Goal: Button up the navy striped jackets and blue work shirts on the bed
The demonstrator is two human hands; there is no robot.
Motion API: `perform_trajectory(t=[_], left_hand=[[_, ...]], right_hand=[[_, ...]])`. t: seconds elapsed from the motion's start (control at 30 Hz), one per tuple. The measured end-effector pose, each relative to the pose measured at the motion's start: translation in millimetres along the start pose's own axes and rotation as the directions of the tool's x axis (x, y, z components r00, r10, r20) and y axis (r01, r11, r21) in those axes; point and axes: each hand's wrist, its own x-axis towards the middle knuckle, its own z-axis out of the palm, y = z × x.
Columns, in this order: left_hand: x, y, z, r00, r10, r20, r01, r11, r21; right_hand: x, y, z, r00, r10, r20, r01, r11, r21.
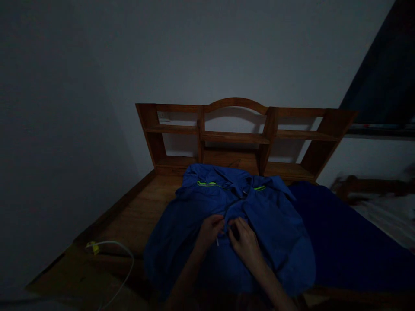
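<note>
A blue jacket [259,216] with neon yellow-green trim at the shoulders lies spread on a wooden bed platform [139,211], collar toward the headboard. My left hand [210,231] and my right hand [243,242] meet at the jacket's front opening, near its middle. Both have their fingers curled and pinched on the fabric edges, with a small pale zipper piece showing between them. The light is dim and fine detail is hard to make out.
A wooden headboard [235,136] with open shelves stands against the white wall. A dark blue sheet [343,242] covers the bed's right side. A white cable [125,268] with a yellow tag lies on the wood at the left. A second bed shows at far right.
</note>
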Motion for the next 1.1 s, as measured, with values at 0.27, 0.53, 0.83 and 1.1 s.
perform_trajectory(t=[0.27, 0.53, 0.83, 1.1], left_hand=[[-2.9, 8.0, 4.3, 0.997, 0.068, -0.030, -0.062, 0.983, 0.174], [-6.2, 6.4, 4.2, 0.996, 0.086, -0.031, -0.085, 0.996, 0.032], [-13.1, 6.9, 13.2, 0.985, 0.157, -0.066, -0.148, 0.981, 0.126], [-8.0, 7.5, -1.3, 0.990, 0.118, 0.075, -0.128, 0.982, 0.142]], right_hand=[[-0.1, 12.1, 0.0, 0.993, 0.120, -0.012, -0.117, 0.985, 0.129], [-0.4, 6.3, -0.7, 0.996, 0.086, -0.007, -0.084, 0.985, 0.152], [1.8, 9.7, -4.1, 0.980, 0.200, 0.021, -0.196, 0.929, 0.314], [-0.9, 8.2, -9.7, 0.970, 0.228, 0.088, -0.244, 0.872, 0.425]])
